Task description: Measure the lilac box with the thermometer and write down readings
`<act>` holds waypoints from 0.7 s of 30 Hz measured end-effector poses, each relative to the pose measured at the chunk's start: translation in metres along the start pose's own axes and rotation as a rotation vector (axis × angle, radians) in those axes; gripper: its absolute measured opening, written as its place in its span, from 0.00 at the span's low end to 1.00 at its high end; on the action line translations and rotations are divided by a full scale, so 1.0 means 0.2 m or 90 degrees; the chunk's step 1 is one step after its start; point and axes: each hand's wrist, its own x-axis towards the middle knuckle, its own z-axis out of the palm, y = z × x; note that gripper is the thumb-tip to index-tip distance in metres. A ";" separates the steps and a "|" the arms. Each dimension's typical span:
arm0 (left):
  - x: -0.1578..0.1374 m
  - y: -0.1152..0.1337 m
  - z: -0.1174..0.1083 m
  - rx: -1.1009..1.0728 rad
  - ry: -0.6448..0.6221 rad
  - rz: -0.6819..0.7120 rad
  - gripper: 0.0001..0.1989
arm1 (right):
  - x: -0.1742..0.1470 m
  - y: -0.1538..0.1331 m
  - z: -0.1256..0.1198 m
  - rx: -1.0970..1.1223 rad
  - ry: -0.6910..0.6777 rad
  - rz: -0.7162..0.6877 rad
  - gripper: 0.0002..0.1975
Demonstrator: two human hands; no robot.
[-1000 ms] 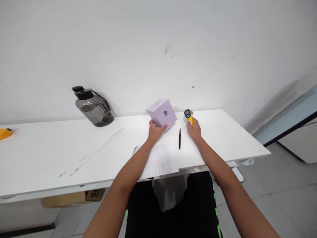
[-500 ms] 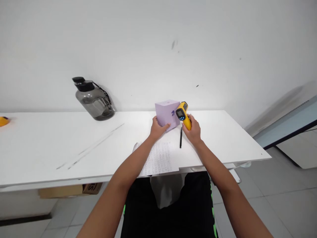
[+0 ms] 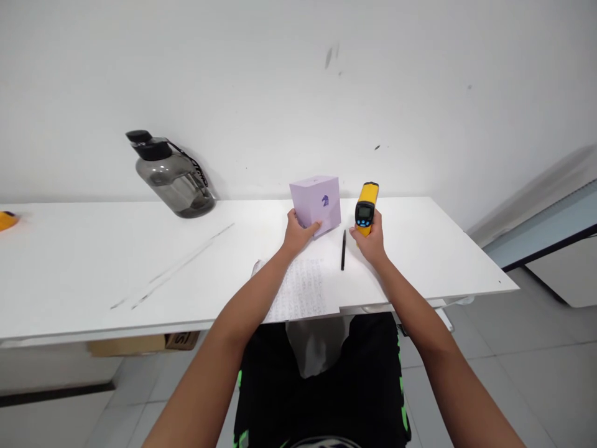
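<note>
My left hand (image 3: 298, 236) grips the lower left of a pale purple box (image 3: 317, 205), its thumb across the front face. A dark blue emblem shows on that face. In my right hand (image 3: 373, 239) is a yellow and black infrared thermometer (image 3: 367, 198), held upright by its handle with the small screen and blue buttons facing me. A gap separates it from the box. Between my hands a black pen (image 3: 344, 250) lies on the table. Below my left hand lies a sheet of paper (image 3: 303, 289) covered in writing, partly hidden by my left forearm.
A large grey water bottle (image 3: 180, 183) with a black lid stands on the white table (image 3: 186, 261) near the wall. At the far left edge is part of a yellow object (image 3: 7, 219). Beneath the table sits a cardboard box (image 3: 135, 345).
My right hand has moved the thermometer to the right, away from the box, and turned it more upright. My left hand still holds the box. The view has shifted slightly.
</note>
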 end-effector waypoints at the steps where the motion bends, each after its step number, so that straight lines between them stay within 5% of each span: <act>1: 0.00 0.00 0.00 0.002 0.000 0.000 0.50 | -0.01 -0.03 0.01 0.059 -0.036 0.033 0.33; 8: -0.01 0.02 0.01 0.007 -0.014 0.015 0.50 | -0.05 -0.16 0.03 0.285 -0.335 0.198 0.35; 21: -0.01 0.02 0.00 0.029 -0.011 0.023 0.51 | -0.06 -0.12 0.07 0.240 -0.317 0.248 0.35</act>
